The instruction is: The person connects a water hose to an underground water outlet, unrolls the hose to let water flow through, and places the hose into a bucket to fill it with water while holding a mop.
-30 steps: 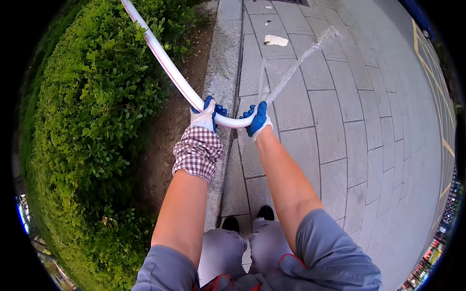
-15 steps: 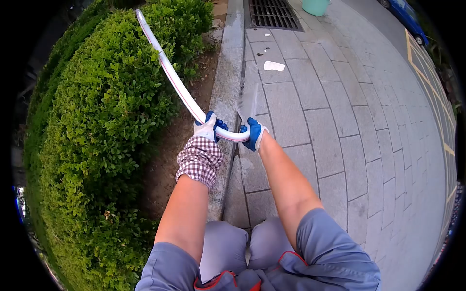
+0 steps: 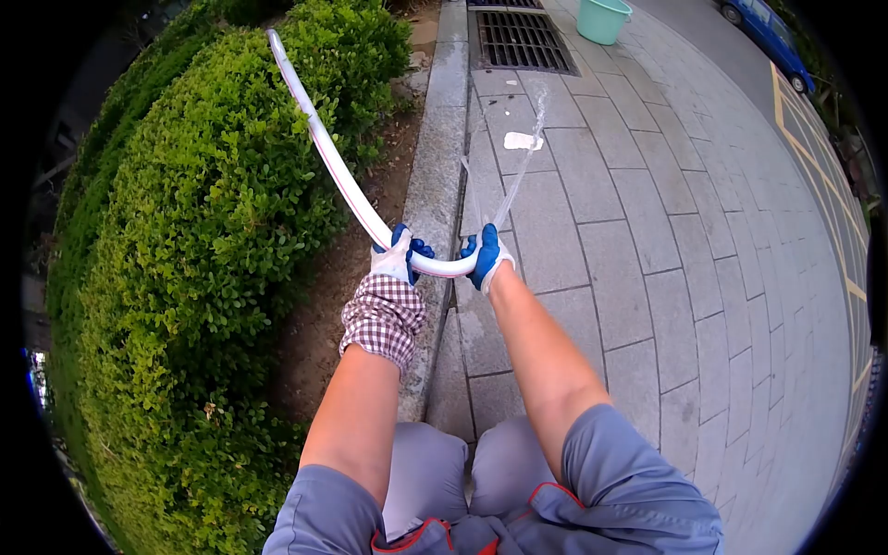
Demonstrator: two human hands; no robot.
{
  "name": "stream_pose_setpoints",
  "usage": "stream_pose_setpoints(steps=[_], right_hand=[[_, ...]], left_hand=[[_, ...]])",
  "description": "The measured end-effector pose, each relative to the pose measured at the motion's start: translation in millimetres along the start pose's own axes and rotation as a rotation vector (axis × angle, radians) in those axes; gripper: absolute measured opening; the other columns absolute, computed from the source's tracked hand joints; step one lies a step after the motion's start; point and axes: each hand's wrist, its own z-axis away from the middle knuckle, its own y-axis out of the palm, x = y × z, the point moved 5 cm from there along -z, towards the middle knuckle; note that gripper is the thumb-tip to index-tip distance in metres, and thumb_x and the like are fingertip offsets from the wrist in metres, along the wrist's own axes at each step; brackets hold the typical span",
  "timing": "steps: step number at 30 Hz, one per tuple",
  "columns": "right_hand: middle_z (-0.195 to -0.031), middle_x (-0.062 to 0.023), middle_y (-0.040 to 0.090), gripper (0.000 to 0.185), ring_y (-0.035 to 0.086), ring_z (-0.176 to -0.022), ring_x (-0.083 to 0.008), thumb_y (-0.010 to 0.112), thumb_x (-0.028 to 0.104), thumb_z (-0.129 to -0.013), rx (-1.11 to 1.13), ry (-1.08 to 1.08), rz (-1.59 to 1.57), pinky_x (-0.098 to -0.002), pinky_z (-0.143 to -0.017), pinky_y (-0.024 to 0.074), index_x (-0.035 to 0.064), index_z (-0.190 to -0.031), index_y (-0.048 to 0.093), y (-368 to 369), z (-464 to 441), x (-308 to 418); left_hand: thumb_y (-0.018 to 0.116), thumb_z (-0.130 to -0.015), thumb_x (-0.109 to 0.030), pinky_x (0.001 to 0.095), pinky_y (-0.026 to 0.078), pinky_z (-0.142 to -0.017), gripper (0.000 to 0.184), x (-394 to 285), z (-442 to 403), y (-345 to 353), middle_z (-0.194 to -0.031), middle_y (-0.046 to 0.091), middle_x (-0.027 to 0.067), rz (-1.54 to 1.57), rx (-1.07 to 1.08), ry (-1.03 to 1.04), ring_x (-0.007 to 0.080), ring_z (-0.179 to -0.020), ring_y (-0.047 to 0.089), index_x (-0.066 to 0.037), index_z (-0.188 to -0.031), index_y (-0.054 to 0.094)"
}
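A white hose (image 3: 346, 180) with a thin red stripe runs from the top of the hedge down to my hands and bends between them. My left hand (image 3: 401, 252), in a blue-and-white glove with a checked sleeve cover above it, is wrapped around the hose beside the kerb. Gripped near the hose's end, which its fingers hide, is my right hand (image 3: 487, 257), gloved the same way. Clear water (image 3: 515, 185) spurts from there in thin streams, forward over the paving.
A green hedge (image 3: 203, 213) and bare soil lie left of the stone kerb (image 3: 435, 153). Ahead are a drain grate (image 3: 524, 42), a white patch (image 3: 523, 141) on the grey paving (image 3: 555, 217) and a green bucket (image 3: 602, 22). A blue car (image 3: 770, 42) stands far right.
The water has gone from a low, wide sheet to narrower streams that reach further forward and right. The view has tilted up slightly, showing more of the bucket and grate. Both hands keep their grip.
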Motion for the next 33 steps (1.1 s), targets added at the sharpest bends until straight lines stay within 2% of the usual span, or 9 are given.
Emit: stream_pose_setpoints(steps=[2, 5, 9, 12, 15, 21, 24, 27, 33], right_hand=[[-0.070, -0.0054, 0.051, 0.040, 0.050, -0.061, -0.0225, 0.040, 0.049, -0.090, 0.057, 0.015, -0.030, -0.0389, -0.060, 0.0460, 0.0104, -0.094, 0.048, 4.5, 0.6, 1.0], [-0.070, -0.0049, 0.051, 0.034, 0.050, -0.059, -0.0211, 0.044, 0.046, -0.089, 0.071, 0.265, -0.003, -0.0381, -0.057, 0.0459, 0.0125, -0.092, 0.048, -3.9, -7.7, -11.2], [-0.068, -0.0041, 0.051, 0.031, 0.048, -0.054, -0.0195, 0.047, 0.044, -0.089, -0.036, 0.395, 0.010, -0.0366, -0.053, 0.0444, 0.0134, -0.088, 0.047, -2.5, -0.9, -13.3], [-0.068, -0.0035, 0.051, 0.033, 0.049, -0.056, -0.0199, 0.047, 0.046, -0.088, -0.037, 0.362, 0.050, -0.0366, -0.054, 0.0443, 0.0132, -0.088, 0.047, 0.9, 3.7, -5.6], [-0.066, -0.0026, 0.050, 0.034, 0.051, -0.058, -0.0204, 0.047, 0.047, -0.088, -0.040, 0.146, 0.044, -0.0371, -0.055, 0.0441, 0.0128, -0.089, 0.048, 4.2, 2.3, 5.0], [-0.075, -0.0055, 0.050, 0.042, 0.055, -0.071, -0.0245, 0.049, 0.051, -0.085, 0.114, 0.088, 0.167, -0.0433, -0.063, 0.0484, 0.0095, -0.094, 0.048, 18.4, 12.4, 18.1], [-0.078, -0.0075, 0.049, 0.047, 0.055, -0.074, -0.0258, 0.050, 0.052, -0.084, -0.077, 0.098, -0.022, -0.0453, -0.067, 0.0497, 0.0074, -0.097, 0.047, 37.9, 53.7, 33.5], [-0.078, -0.0081, 0.048, 0.048, 0.055, -0.072, -0.0258, 0.051, 0.051, -0.084, -0.088, 0.068, -0.178, -0.0441, -0.065, 0.0502, 0.0065, -0.099, 0.045, 49.3, 63.9, 39.3], [-0.068, -0.0054, 0.047, 0.041, 0.051, -0.058, -0.0238, 0.050, 0.047, -0.085, 0.043, -0.079, 0.083, -0.0412, -0.054, 0.0480, 0.0071, -0.088, 0.048, 53.2, 50.2, 44.5]], left_hand=[[0.060, -0.083, -0.009, 0.0461, 0.053, -0.056, 0.023, -4.2, 0.6, 1.6, -0.068, 0.051, 0.0101, 0.010, -0.027, -0.014, 0.0263, -0.057, 0.055, -0.006, -0.102, 0.050], [0.060, -0.083, -0.009, 0.0464, 0.053, -0.056, 0.022, -6.3, 3.2, 2.8, -0.067, 0.051, 0.0098, 0.005, -0.027, -0.053, 0.0271, -0.057, 0.054, -0.007, -0.102, 0.050], [0.061, -0.083, -0.009, 0.0461, 0.053, -0.055, 0.020, -1.1, -4.9, -1.1, -0.067, 0.051, 0.0094, -0.032, -0.017, -0.055, 0.0267, -0.058, 0.054, -0.007, -0.101, 0.050], [0.061, -0.083, -0.009, 0.0459, 0.053, -0.055, 0.021, -2.1, -2.1, -0.6, -0.067, 0.051, 0.0094, -0.008, -0.015, -0.058, 0.0260, -0.057, 0.054, -0.008, -0.100, 0.050], [0.061, -0.082, -0.009, 0.0460, 0.053, -0.055, 0.022, -5.2, 1.4, 1.7, -0.068, 0.051, 0.0095, 0.009, -0.020, -0.038, 0.0256, -0.057, 0.054, -0.008, -0.101, 0.050], [0.061, -0.083, -0.009, 0.0467, 0.054, -0.057, 0.024, -10.9, 1.9, 0.6, -0.070, 0.050, 0.0087, 0.036, -0.013, -0.022, 0.0251, -0.059, 0.054, -0.008, -0.104, 0.049], [0.060, -0.083, -0.010, 0.0468, 0.054, -0.059, 0.023, -10.6, 0.5, -0.5, -0.070, 0.050, 0.0081, 0.068, -0.007, -0.019, 0.0246, -0.059, 0.053, -0.010, -0.104, 0.049], [0.060, -0.083, -0.010, 0.0479, 0.054, -0.060, 0.022, -9.0, 0.0, -2.1, -0.070, 0.049, 0.0074, 0.102, -0.004, -0.039, 0.0241, -0.058, 0.052, -0.012, -0.103, 0.050], [0.060, -0.083, -0.010, 0.0508, 0.053, -0.062, 0.021, -9.9, 9.1, 0.2, -0.070, 0.049, 0.0060, 0.136, 0.017, -0.094, 0.0238, -0.058, 0.052, -0.014, -0.101, 0.050]])
